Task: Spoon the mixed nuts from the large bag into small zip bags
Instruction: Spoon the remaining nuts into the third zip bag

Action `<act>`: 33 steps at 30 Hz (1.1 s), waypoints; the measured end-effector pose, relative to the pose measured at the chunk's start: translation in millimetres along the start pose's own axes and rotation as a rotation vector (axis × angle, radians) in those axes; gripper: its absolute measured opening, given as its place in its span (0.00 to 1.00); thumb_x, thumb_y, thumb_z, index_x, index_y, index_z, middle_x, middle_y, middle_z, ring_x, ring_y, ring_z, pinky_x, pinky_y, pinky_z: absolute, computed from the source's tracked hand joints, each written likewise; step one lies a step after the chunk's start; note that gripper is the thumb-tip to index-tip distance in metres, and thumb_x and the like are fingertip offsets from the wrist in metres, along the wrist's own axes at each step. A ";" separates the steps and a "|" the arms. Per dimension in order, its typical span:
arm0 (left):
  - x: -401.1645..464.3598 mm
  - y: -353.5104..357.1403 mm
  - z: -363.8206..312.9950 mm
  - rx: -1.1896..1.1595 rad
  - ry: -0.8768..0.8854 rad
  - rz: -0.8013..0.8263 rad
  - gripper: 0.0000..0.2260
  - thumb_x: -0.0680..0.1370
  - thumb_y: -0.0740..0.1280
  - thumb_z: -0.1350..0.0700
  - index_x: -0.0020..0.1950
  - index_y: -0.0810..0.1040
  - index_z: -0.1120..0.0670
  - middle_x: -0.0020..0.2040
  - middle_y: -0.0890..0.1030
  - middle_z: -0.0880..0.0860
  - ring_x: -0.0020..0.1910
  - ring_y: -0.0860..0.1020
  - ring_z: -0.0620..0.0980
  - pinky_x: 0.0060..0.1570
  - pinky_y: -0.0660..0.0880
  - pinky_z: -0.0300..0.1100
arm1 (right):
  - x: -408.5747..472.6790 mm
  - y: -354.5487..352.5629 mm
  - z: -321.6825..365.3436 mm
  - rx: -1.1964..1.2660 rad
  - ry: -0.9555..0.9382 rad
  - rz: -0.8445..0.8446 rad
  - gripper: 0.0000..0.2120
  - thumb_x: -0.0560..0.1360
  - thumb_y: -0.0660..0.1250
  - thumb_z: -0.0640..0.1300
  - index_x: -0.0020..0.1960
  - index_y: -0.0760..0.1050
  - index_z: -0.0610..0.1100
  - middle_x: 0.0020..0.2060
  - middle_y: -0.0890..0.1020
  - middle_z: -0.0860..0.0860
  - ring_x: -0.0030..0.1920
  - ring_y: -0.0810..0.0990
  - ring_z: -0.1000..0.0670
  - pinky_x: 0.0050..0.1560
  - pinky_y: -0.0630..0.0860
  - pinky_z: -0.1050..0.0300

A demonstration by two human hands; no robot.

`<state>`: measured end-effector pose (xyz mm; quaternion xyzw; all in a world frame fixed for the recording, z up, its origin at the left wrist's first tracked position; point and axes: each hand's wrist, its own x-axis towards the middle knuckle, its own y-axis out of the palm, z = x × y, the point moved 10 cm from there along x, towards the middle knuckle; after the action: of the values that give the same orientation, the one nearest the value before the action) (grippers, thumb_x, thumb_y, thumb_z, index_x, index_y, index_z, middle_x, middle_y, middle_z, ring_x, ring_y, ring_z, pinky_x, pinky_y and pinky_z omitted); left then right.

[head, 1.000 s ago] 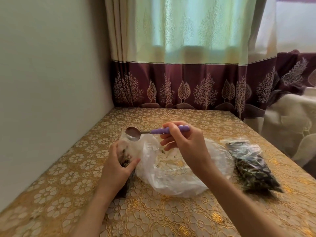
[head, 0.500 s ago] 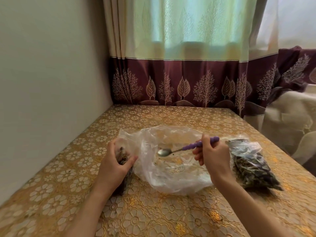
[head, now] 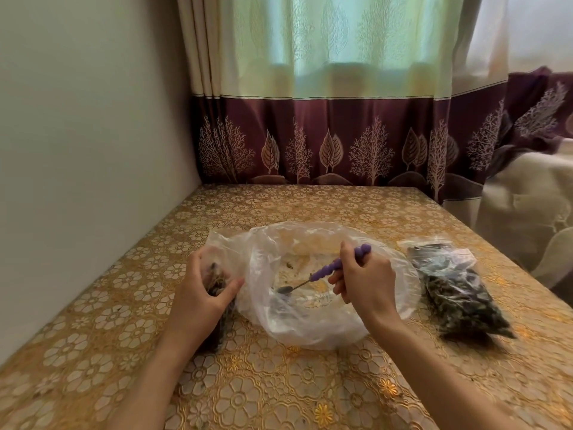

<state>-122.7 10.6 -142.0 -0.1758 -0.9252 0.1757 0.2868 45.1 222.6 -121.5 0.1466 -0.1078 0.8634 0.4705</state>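
Observation:
A large clear plastic bag [head: 313, 324] lies open on the table, nearly flat, with only a few crumbs of nuts inside. My right hand [head: 364, 279] grips the purple handle of a spoon [head: 328, 270]; the metal bowl points down-left into the bag's bottom. My left hand [head: 201, 293] holds a small zip bag [head: 218, 279] upright at the large bag's left edge, dark nuts showing at its mouth. Most of that small bag is hidden behind my hand.
A filled small zip bag [head: 455, 290] of dark nuts lies to the right of the large bag. The table [head: 279, 392] has a gold floral cloth. A wall runs along the left and a curtain hangs behind. The table's right edge is close to the filled bag.
My right hand has swung the spoon from above the small zip bag back to the right and down into the large bag. My left hand has stayed on the small bag.

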 end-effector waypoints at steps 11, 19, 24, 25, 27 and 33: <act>0.9 1.4 0.1 -0.016 0.012 0.015 0.30 0.68 0.74 0.49 0.66 0.65 0.48 0.58 0.79 0.51 0.52 0.77 0.43 0.44 0.66 0.24 | 12.0 15.7 -23.4 0.107 0.139 -0.063 0.24 0.81 0.59 0.46 0.30 0.80 0.38 0.28 0.83 0.42 0.24 0.78 0.51 0.27 0.77 0.60; -0.2 0.9 -3.5 -0.021 0.015 0.024 0.34 0.64 0.70 0.43 0.67 0.65 0.49 0.58 0.79 0.53 0.54 0.76 0.45 0.50 0.68 0.31 | 11.7 11.7 -41.2 0.187 0.277 -0.059 0.27 0.81 0.57 0.45 0.27 0.79 0.42 0.29 0.83 0.43 0.27 0.79 0.50 0.31 0.77 0.58; 0.3 -0.1 -2.3 0.001 0.004 0.005 0.31 0.66 0.73 0.48 0.65 0.65 0.48 0.48 0.75 0.40 0.41 0.72 0.27 0.36 0.66 0.19 | 13.6 -5.1 -34.4 0.210 0.247 -0.083 0.28 0.81 0.58 0.45 0.24 0.80 0.42 0.29 0.83 0.43 0.27 0.78 0.50 0.30 0.75 0.60; 0.3 -0.5 -1.6 0.009 0.002 0.000 0.30 0.67 0.74 0.50 0.65 0.65 0.48 0.46 0.74 0.38 0.39 0.70 0.25 0.34 0.66 0.18 | 14.6 -9.5 -29.0 0.211 0.223 -0.089 0.28 0.81 0.58 0.44 0.24 0.80 0.43 0.29 0.83 0.44 0.27 0.78 0.50 0.30 0.75 0.60; 0.1 -0.6 -0.8 0.013 -0.004 -0.002 0.29 0.68 0.75 0.52 0.65 0.65 0.48 0.45 0.74 0.38 0.37 0.71 0.25 0.33 0.66 0.19 | 16.5 -17.1 -12.1 0.204 0.151 -0.097 0.27 0.80 0.59 0.44 0.24 0.80 0.43 0.27 0.83 0.46 0.27 0.78 0.50 0.28 0.74 0.61; -1.5 2.0 -2.5 -0.021 0.003 0.009 0.26 0.69 0.74 0.56 0.61 0.65 0.46 0.42 0.75 0.40 0.38 0.71 0.19 0.32 0.65 0.16 | 15.6 -17.2 63.6 0.205 -0.127 -0.029 0.24 0.81 0.59 0.44 0.28 0.78 0.44 0.29 0.83 0.45 0.26 0.78 0.50 0.24 0.72 0.62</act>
<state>-119.6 12.2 -141.6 -0.1831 -0.9258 0.1669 0.2855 61.3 223.4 -55.7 0.2499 -0.0465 0.8519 0.4578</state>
